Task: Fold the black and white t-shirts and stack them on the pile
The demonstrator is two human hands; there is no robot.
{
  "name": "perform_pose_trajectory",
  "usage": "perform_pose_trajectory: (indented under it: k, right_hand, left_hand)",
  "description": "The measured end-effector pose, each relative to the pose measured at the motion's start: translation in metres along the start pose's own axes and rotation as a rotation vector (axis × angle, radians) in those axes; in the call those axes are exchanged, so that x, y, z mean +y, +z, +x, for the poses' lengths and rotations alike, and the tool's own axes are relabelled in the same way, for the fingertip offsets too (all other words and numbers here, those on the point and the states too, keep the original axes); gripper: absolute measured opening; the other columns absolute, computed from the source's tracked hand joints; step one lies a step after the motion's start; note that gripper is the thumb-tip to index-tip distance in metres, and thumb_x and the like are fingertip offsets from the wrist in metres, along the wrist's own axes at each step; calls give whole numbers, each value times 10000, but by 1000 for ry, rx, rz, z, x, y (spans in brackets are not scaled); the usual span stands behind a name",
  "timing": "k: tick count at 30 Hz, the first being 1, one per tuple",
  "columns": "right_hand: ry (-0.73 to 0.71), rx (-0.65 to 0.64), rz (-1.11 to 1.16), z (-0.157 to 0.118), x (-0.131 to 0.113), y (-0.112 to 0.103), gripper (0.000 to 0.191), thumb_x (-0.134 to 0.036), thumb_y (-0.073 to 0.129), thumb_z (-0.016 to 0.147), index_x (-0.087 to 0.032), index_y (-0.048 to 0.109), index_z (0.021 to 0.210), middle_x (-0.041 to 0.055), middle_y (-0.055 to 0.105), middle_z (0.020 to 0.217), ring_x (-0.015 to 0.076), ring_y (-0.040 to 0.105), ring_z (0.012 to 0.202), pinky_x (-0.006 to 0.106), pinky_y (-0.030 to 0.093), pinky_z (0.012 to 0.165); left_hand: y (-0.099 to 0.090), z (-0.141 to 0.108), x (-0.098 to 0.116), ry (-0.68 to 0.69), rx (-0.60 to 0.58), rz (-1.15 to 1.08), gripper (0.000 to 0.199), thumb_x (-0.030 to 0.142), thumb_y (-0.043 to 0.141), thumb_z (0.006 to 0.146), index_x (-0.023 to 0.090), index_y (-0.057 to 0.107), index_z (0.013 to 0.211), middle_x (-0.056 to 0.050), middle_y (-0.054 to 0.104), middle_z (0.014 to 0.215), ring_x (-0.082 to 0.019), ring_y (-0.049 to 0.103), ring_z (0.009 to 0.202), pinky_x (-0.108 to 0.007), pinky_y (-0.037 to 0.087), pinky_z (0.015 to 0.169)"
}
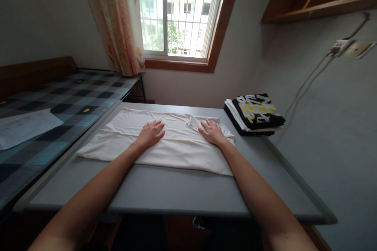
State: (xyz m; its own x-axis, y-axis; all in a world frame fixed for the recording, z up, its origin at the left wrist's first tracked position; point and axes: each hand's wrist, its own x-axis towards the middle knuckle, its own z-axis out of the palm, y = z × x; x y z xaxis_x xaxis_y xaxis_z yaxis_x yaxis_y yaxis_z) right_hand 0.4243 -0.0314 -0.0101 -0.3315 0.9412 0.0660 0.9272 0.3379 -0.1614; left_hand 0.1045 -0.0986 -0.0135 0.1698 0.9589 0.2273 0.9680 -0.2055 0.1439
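A white cloth garment [176, 149] lies spread across the grey table [176, 192], longer from left to right than from front to back. My left hand [151, 132] rests on its middle, palm down with the fingers spread a little. Nearer its right end, my right hand [211, 131] lies flat with the fingers apart, beside a small fold of the cloth. Light creases run across the fabric. Neither hand grips anything.
A stack of folded clothes [256, 113], black on top with white and yellow print, sits at the table's back right. A checked mattress [97, 96] with a paper sheet [29, 125] is on the left. A wall shelf [321, 8] hangs at upper right.
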Motion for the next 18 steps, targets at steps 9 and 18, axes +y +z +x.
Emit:
perform_pose_trajectory:
  k: [9,18]
  right_hand:
    - [23,-10,-10,-1,-1,-1,603,-548,333,964,-237,417,1473,108,229,1602,334,211,1458,518,199,1151]
    - [33,-16,4,-2,-2,-3,616,-570,318,960,-246,411,1476,99,231,1602,325,213,1457,508,187,1154]
  left_hand:
    - [-5,3,-28,-361,36,33,515,427,295,987,184,463,1409,-110,441,1492,-295,358,1387,-502,254,1134]
    - [-10,29,-44,-356,91,271,409,339,365,946,190,600,1246,-159,598,1269,-336,540,1135,-472,420,930]
